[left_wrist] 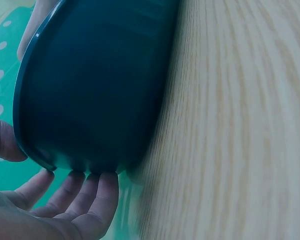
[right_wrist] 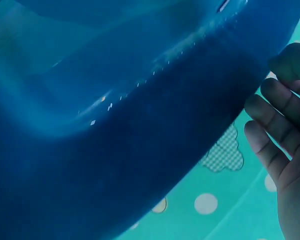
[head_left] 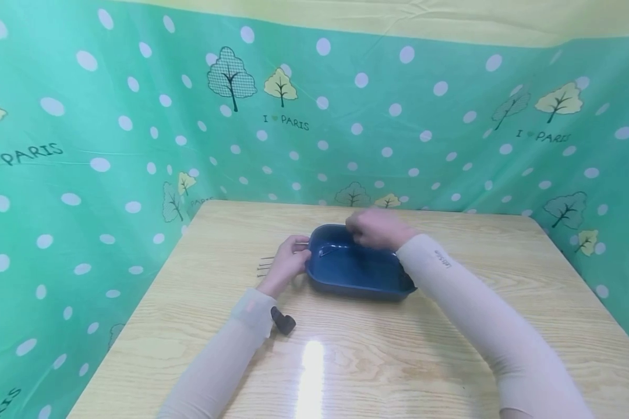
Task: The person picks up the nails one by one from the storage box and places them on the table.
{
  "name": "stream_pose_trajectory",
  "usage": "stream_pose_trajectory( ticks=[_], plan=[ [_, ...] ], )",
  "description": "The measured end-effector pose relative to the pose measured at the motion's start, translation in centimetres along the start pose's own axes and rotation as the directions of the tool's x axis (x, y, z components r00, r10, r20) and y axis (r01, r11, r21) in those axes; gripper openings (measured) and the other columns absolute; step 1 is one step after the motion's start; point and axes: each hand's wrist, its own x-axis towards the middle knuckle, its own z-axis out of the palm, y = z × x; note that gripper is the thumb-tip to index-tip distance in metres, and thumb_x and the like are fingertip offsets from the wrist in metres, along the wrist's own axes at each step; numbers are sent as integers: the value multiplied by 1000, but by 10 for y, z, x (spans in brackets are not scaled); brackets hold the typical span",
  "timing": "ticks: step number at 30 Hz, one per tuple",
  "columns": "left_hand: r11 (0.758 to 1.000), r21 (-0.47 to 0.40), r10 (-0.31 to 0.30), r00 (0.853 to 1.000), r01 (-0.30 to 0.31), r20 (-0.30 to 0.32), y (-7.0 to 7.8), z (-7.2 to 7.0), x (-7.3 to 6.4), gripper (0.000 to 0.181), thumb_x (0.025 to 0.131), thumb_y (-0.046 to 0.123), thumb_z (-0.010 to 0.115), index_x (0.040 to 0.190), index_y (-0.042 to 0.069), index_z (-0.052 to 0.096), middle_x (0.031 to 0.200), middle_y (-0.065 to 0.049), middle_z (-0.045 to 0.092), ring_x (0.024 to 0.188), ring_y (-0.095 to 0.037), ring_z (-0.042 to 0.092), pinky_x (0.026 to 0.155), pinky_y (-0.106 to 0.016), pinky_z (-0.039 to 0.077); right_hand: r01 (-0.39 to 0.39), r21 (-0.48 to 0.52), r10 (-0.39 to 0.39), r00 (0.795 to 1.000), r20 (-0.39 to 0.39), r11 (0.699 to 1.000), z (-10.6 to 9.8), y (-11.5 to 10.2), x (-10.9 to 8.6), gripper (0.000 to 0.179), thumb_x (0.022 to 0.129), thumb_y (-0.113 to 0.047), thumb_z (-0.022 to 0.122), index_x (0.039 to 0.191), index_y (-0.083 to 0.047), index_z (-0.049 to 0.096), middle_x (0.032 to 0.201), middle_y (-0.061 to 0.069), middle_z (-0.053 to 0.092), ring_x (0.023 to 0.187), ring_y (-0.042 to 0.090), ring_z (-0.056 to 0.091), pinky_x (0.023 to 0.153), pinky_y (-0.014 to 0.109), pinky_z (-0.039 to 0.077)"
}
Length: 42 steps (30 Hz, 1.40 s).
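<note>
A dark blue rectangular plastic basin [head_left: 356, 287] stands on the table. My left hand [head_left: 289, 262] holds its left end. In the left wrist view the thumb [left_wrist: 9, 142] is at the rim and the fingertips [left_wrist: 108, 182] touch the outside wall. Blurred in the head view, my right hand [head_left: 378, 228] is over the basin's far rim. The right wrist view shows its fingers [right_wrist: 272, 117] bent beside the rim; whether something thin is pinched there is hidden. A small thin light streak [head_left: 326, 251] shows inside the basin.
Several thin metal nails [head_left: 264, 267] lie on the wooden table [head_left: 398, 361] left of the left hand. A black strap piece [head_left: 283, 321] hangs at the left wrist. A green dotted curtain [head_left: 320, 145] surrounds the table's back and sides.
</note>
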Motion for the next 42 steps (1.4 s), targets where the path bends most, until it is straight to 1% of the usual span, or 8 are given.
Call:
stream_pose_trajectory(
  ticks=[7, 15, 19, 26, 28, 31, 36, 42],
  plan=[
    [1000, -3, -6, 1000, 6, 4, 0, 0, 1, 40, 89, 6, 53, 129, 4, 48, 123, -20, 54, 101, -32, 62, 77, -35, 58, 12, 28, -13, 999, 45, 1000, 7, -10, 11, 6, 84, -11, 65, 87, -16, 63, 78, -8, 57, 69, 11, 52, 63, 24, 48],
    [1000, 8, -11, 1000, 11, 13, -1, -1, 0, 40, 91, 8, 52, 131, 6, 47, 125, -20, 53, 105, -32, 61, 80, -36, 58, 35, -22, -35, 999, 31, 999, 19, -23, 25, 11, 85, -14, 64, 78, -20, 59, 73, -8, 54, 66, 12, 50, 60, 26, 47],
    [1000, 7, -20, 999, 20, 28, -1, -3, 0, 41, 93, 9, 52, 133, 6, 46, 128, -20, 52, 107, -32, 60, 81, -36, 57, 38, -42, -36, 998, 50, 998, 25, -31, 32, 10, 86, -13, 62, 80, -21, 61, 72, -9, 55, 65, 11, 50, 59, 26, 47],
    [999, 24, -23, 998, 21, 67, 31, -2, -22, 45, 93, 5, 49, 136, -3, 40, 132, -27, 48, 111, -35, 58, 84, -35, 56, 94, -68, -90, 994, 53, 993, 37, -37, 40, 7, 84, -11, 64, 84, -17, 66, 75, -6, 57, 66, 13, 53, 62, 29, 51],
    [999, 23, -25, 998, 23, 65, 32, -3, -22, 45, 93, 4, 48, 136, -3, 40, 131, -27, 48, 110, -35, 58, 83, -35, 56, 99, -69, -95, 994, 56, 993, 41, -38, 43, 8, 83, -11, 65, 86, -18, 68, 77, -7, 59, 69, 12, 54, 65, 29, 52],
    [999, 22, -30, 997, 29, 65, 29, -3, -19, 45, 93, 3, 48, 136, -3, 40, 131, -27, 48, 110, -36, 58, 83, -35, 56, 82, -78, -76, 994, 78, 994, 46, -39, 46, 11, 83, -11, 65, 89, -20, 70, 79, -7, 61, 72, 11, 56, 70, 29, 53],
    [999, -13, -33, 996, 35, 79, 11, -5, -5, 45, 94, 4, 49, 137, -1, 40, 132, -26, 48, 110, -37, 58, 83, -36, 57, 59, -77, -48, 990, 132, 995, 50, -42, 50, 14, 86, -12, 64, 94, -21, 72, 82, -9, 64, 74, 10, 56, 77, 29, 54],
    [1000, -18, -18, 998, 19, 55, 1, -3, 1, 42, 93, 6, 51, 134, 4, 44, 129, -22, 51, 108, -33, 60, 81, -34, 57, 69, -101, -51, 984, 171, 992, 52, -46, 52, 12, 87, -12, 63, 86, -20, 71, 73, -9, 62, 67, 13, 55, 72, 30, 54]
  ],
)
